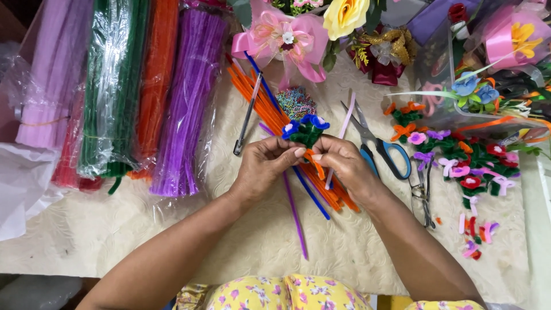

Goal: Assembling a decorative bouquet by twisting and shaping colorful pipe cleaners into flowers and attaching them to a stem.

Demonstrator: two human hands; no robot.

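Both my hands meet at the table's middle around a small pipe-cleaner flower [304,130] with blue petals and a green stem. My left hand [264,166] pinches the stem from the left, thumb on top. My right hand [343,163] closes on it from the right, fingertips touching the left thumb. Under the hands lie loose orange pipe cleaners [270,106], a blue one [313,195] and a purple one [295,218], fanned diagonally.
Bagged pipe cleaners lie at left: pink [54,69], green [112,80], orange [156,69], purple [186,97]. Blue-handled scissors [381,146], pliers [423,195] and a pen [245,117] lie near the hands. Finished small flowers [465,163] and ribbon bouquets [287,37] crowd the right and back.
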